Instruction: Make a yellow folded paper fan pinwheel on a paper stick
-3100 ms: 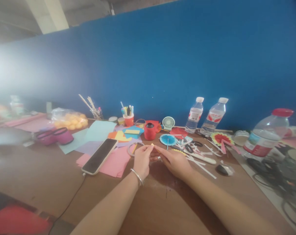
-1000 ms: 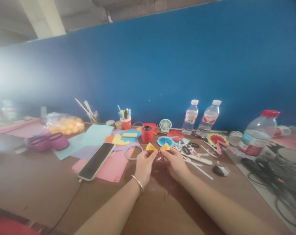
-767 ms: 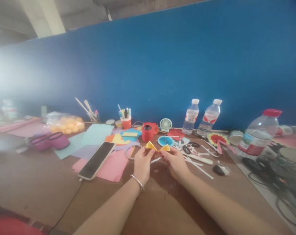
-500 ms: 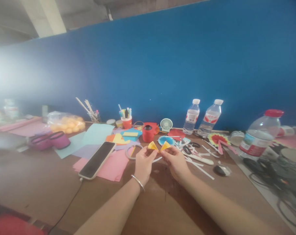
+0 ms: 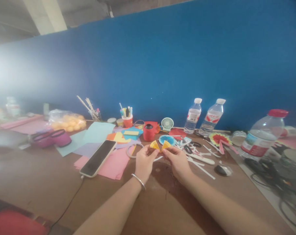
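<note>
Head view: the left hand (image 5: 145, 161) and right hand (image 5: 177, 161) meet just above the desk (image 5: 47, 176), near its middle, with the yellow paper (image 5: 154, 145) between them. It is pleated, and two small fans of it stand up, one at each thumb; whether they join is hidden by the fingers. The left grip pinches the left fan at its narrow end, thumb on the near side, and the right grip pinches the other fan likewise. A bracelet (image 5: 139, 181) circles the left wrist.

Just beyond the hands lie a blue rosette (image 5: 167, 140) and a red pot (image 5: 148, 133). A grey ring (image 5: 127, 150) lies beside the left hand, partly over pink paper (image 5: 116, 164), on which a phone (image 5: 98, 159) also rests, its screen dark. White strips (image 5: 206, 173) spread to the right of the right hand.

Labels show on three bottles. The two small ones at the back, a left bottle (image 5: 193, 116) and a right bottle (image 5: 213, 117), wear white and red labels; the right one carries red characters too blurred to read. The big bottle (image 5: 260, 137), red-capped, has a blue, white and red label, its print also illegible.
</note>
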